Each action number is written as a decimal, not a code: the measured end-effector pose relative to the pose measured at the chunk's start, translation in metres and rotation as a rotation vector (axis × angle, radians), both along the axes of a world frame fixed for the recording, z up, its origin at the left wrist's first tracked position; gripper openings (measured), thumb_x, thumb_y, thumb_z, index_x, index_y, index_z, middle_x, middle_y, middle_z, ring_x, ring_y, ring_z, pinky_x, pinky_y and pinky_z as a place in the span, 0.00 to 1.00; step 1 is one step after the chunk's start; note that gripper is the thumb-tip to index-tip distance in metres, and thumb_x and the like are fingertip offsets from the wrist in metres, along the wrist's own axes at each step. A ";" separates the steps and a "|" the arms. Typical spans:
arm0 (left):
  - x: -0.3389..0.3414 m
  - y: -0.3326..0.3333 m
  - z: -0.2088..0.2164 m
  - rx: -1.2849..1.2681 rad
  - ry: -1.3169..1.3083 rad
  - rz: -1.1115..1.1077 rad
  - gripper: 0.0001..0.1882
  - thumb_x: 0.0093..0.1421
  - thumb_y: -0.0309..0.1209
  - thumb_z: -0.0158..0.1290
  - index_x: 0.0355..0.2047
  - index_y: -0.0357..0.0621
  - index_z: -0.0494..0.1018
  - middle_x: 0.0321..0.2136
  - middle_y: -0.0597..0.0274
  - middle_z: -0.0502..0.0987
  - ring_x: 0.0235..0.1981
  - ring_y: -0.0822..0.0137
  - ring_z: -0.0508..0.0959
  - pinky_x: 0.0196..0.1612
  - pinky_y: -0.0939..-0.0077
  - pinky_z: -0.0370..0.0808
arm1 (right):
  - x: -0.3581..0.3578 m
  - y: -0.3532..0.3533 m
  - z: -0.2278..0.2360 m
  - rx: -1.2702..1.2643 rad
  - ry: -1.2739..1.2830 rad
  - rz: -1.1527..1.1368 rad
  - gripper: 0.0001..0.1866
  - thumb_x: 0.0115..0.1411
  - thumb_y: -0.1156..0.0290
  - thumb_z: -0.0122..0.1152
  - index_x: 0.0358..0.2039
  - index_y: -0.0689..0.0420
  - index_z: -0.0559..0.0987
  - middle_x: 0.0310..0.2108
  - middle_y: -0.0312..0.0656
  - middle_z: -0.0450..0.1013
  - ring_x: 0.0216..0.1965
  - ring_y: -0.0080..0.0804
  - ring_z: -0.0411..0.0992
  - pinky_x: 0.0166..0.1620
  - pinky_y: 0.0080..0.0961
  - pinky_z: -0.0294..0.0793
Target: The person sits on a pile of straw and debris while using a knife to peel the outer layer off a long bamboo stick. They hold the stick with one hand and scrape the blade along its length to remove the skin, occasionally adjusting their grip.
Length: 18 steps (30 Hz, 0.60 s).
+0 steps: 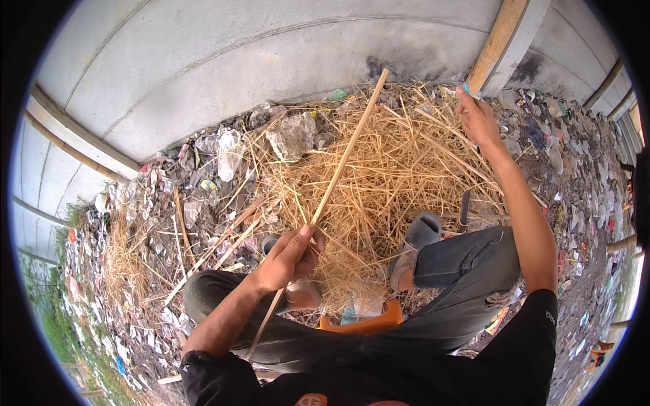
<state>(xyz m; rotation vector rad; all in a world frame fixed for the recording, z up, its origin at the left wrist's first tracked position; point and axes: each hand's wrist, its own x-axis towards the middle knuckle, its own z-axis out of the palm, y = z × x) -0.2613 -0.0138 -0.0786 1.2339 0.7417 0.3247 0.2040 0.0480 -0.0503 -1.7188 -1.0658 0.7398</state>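
My left hand (290,258) is closed round a long, pale bamboo strip (350,147). The strip slants from beside my left thigh up and away to the right, its far end above the straw. My right hand (479,120) is stretched out at the far right, close to the foot of a wooden post. Its fingers are curled, and a small blue bit (465,88) shows at the fingertips; what it belongs to is too small to tell. Between and beyond my feet spreads a heap of yellow shavings and thin strips (386,162). A dark flat blade-like piece (464,207) stands near my right foot.
A grey panel wall (271,54) with a wooden post (496,47) closes off the far side. A rock (292,135) sits left of the heap. Loose bamboo pieces (181,227) lie at the left amid scattered litter. Below me shows an orange seat edge (365,326).
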 end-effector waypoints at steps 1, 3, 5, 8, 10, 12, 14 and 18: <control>0.004 0.001 0.002 -0.009 -0.058 -0.003 0.28 0.77 0.52 0.27 0.40 0.42 0.68 0.12 0.76 0.55 0.11 0.80 0.52 0.16 0.80 0.50 | -0.022 -0.008 0.011 0.014 0.031 0.077 0.30 0.68 0.40 0.52 0.33 0.59 0.78 0.10 0.24 0.53 0.10 0.14 0.55 0.16 0.20 0.51; 0.010 0.003 0.002 -0.056 -0.025 0.001 0.32 0.76 0.54 0.26 0.45 0.38 0.71 0.11 0.73 0.59 0.10 0.79 0.57 0.15 0.83 0.55 | -0.067 -0.017 0.025 0.052 0.104 0.222 0.28 0.69 0.41 0.52 0.36 0.58 0.77 0.11 0.22 0.50 0.10 0.11 0.53 0.15 0.17 0.49; 0.019 0.005 0.004 0.005 0.013 -0.008 0.33 0.76 0.54 0.26 0.52 0.38 0.71 0.13 0.73 0.60 0.12 0.78 0.60 0.17 0.83 0.59 | -0.100 -0.017 0.016 0.069 0.255 0.420 0.24 0.70 0.45 0.53 0.36 0.57 0.76 0.11 0.22 0.51 0.09 0.12 0.51 0.14 0.17 0.48; 0.033 0.003 0.009 0.071 0.072 -0.027 0.35 0.76 0.54 0.25 0.60 0.38 0.70 0.14 0.71 0.64 0.14 0.77 0.66 0.21 0.82 0.65 | -0.146 -0.021 0.005 0.046 0.324 0.576 0.17 0.70 0.54 0.59 0.34 0.55 0.75 0.12 0.22 0.54 0.10 0.11 0.52 0.14 0.15 0.49; 0.037 0.002 0.011 0.104 0.078 -0.015 0.34 0.77 0.53 0.28 0.62 0.38 0.69 0.16 0.70 0.67 0.17 0.75 0.73 0.24 0.79 0.72 | -0.164 -0.024 0.000 0.113 0.371 0.579 0.14 0.69 0.58 0.61 0.32 0.54 0.73 0.13 0.22 0.55 0.11 0.11 0.53 0.14 0.14 0.49; 0.037 0.001 0.010 0.186 0.107 0.029 0.33 0.77 0.51 0.30 0.61 0.37 0.71 0.16 0.68 0.70 0.18 0.75 0.74 0.25 0.78 0.73 | -0.162 -0.024 0.002 0.086 0.378 0.561 0.14 0.68 0.61 0.62 0.29 0.52 0.71 0.13 0.22 0.56 0.11 0.11 0.53 0.14 0.14 0.49; 0.033 0.003 0.009 0.304 0.162 0.074 0.30 0.77 0.48 0.34 0.56 0.33 0.75 0.18 0.66 0.75 0.20 0.75 0.77 0.27 0.77 0.74 | -0.159 -0.021 -0.005 0.095 0.398 0.561 0.16 0.69 0.62 0.61 0.26 0.50 0.68 0.13 0.22 0.56 0.11 0.11 0.53 0.14 0.15 0.49; 0.019 0.018 0.007 0.490 0.252 0.263 0.29 0.77 0.46 0.34 0.50 0.32 0.76 0.22 0.61 0.79 0.18 0.76 0.76 0.22 0.82 0.69 | -0.148 -0.031 0.008 0.071 0.392 0.492 0.17 0.67 0.59 0.62 0.24 0.53 0.73 0.14 0.23 0.58 0.14 0.13 0.53 0.18 0.20 0.50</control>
